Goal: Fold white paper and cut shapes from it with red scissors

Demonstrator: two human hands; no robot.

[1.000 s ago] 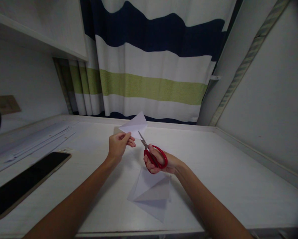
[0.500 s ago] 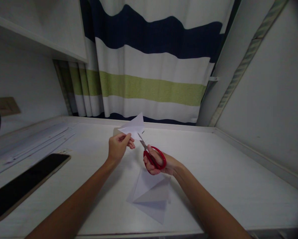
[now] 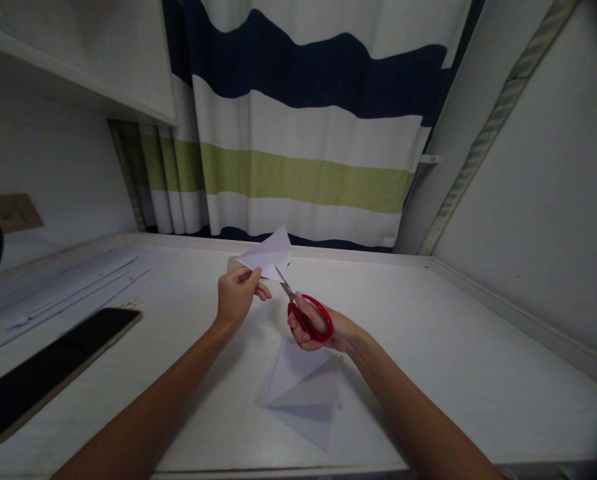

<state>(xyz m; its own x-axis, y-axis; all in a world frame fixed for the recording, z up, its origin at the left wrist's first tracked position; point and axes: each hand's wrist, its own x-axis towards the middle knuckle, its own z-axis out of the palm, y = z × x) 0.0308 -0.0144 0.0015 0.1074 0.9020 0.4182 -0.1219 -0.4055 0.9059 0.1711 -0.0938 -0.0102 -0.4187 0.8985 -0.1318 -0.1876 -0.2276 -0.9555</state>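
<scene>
While the left hand (image 3: 236,293) pinches folded paper (image 3: 268,253), red scissors (image 3: 306,312) meet it.

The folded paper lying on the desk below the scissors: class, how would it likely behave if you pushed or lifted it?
The folded paper looks thin and faintly see-through, so it is probably very light and would slide easily on the smooth desk. Lifted by one corner it would likely flop, though its creases may stiffen it a little. Lying flat, it cannot roll or tip.
</scene>
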